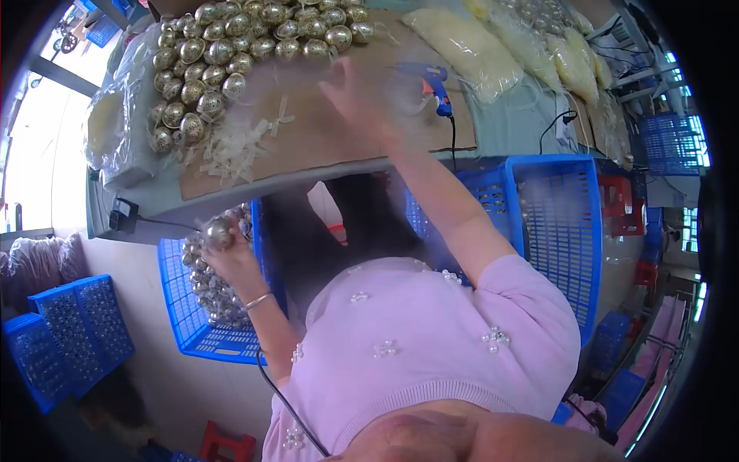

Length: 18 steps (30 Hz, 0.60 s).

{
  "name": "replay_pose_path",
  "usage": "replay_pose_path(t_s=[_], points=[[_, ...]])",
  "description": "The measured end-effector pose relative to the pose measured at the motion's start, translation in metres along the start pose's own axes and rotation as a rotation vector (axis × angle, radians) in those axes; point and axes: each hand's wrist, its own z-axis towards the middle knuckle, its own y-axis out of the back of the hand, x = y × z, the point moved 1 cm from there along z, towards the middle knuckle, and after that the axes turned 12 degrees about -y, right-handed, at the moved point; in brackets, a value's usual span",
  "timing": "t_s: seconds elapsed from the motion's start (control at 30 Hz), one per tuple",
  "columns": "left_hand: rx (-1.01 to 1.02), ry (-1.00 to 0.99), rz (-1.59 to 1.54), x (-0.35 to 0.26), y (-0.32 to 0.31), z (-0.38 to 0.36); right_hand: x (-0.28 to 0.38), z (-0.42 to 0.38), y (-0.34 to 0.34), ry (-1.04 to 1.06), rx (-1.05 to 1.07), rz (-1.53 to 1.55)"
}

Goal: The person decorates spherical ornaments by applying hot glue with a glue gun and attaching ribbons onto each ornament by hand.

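Observation:
My left hand (233,262), wearing a bracelet, is closed around a shiny metallic bauble (218,233). It is above the left blue basket (173,300), which holds many more baubles (202,286). My right hand (350,96) reaches over the brown cardboard (315,146) on the table. Its fingers look apart, slightly blurred, with nothing visible in them. Just beyond it lie rows of gold-silver patterned baubles (262,48). A blue glue gun (437,88) rests to the right of this hand. A pile of pale translucent strips (235,146) lies to its left.
Bags of cream-coloured material (466,54) lie at the table's back right. A blue crate (558,246) stands on the right below the table edge. Blue crates (81,327) sit on the left floor, near a red stool (227,444). A black cable (285,400) runs beside my left arm.

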Motion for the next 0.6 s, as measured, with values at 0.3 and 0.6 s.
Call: replay_pose_path(t_s=[0.3,0.6], points=[[-0.067,-0.085,0.34,-0.012,-0.028,-0.025,-0.002,0.083,-0.031,0.076,-0.115,-0.415],[0.543,0.398,0.394,0.073,-0.119,-0.075,0.026,-0.085,0.016,0.353,0.556,-0.104]])
